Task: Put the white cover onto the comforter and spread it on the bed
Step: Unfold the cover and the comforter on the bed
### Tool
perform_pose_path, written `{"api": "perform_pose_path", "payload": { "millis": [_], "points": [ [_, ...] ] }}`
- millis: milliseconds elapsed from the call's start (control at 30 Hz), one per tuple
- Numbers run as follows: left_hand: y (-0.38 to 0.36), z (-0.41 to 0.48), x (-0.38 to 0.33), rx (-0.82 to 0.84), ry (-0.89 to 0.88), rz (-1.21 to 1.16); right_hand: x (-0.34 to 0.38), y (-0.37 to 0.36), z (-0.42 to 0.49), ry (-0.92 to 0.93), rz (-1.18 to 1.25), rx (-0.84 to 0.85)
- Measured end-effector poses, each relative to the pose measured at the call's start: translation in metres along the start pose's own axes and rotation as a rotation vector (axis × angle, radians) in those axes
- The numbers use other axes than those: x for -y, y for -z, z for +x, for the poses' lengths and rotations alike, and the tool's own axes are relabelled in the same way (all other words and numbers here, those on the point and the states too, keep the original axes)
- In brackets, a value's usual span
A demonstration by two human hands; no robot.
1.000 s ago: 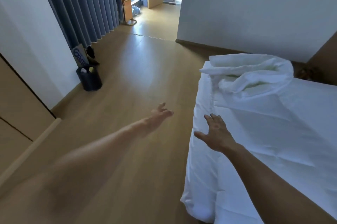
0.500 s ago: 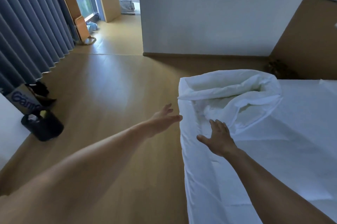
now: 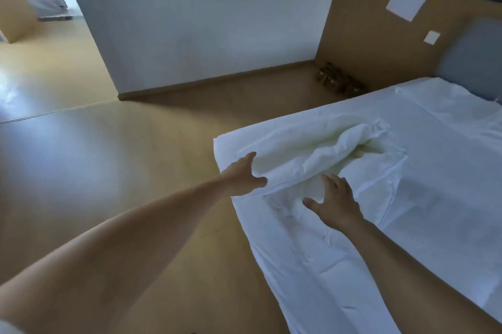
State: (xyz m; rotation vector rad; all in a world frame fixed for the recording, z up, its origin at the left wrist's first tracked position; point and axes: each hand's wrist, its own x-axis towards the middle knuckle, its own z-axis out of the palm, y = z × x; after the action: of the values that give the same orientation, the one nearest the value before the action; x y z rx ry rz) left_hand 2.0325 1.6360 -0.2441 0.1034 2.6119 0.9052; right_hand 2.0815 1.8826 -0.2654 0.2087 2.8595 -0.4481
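**Both hands at the bunched bedding, nothing gripped**

Right hand [image 3: 335,202]: fingers spread, palm down over the flat white fabric cover [image 3: 312,252] draped on the bed's near edge; contact unclear. Left hand [image 3: 243,174]: fingers apart, thumb out, at the corner of the rumpled white padded comforter [image 3: 312,154], touching or just beside it. Comforter sits folded in a heap at the corner of the white-sheeted bed [image 3: 448,159]. Behind: tan wood floor [image 3: 108,157], brown wood headboard panel [image 3: 366,43], white wall [image 3: 203,21].
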Motion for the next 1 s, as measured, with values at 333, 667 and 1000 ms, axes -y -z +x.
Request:
{"api": "perform_pose_path", "payload": {
  "millis": [333,667,1000],
  "points": [
    [-0.007,0.148,-0.042,0.107,-0.273,0.399,-0.036,-0.001,0.061,-0.431,0.115,-0.084],
    [-0.094,0.259,-0.091,0.192,-0.495,0.715,-0.086,-0.012,0.149,-0.672,0.23,-0.332],
    [-0.098,0.374,-0.125,0.195,-0.323,0.653,-0.153,-0.038,0.154,-1.233,0.797,-0.308]
  ]
}}
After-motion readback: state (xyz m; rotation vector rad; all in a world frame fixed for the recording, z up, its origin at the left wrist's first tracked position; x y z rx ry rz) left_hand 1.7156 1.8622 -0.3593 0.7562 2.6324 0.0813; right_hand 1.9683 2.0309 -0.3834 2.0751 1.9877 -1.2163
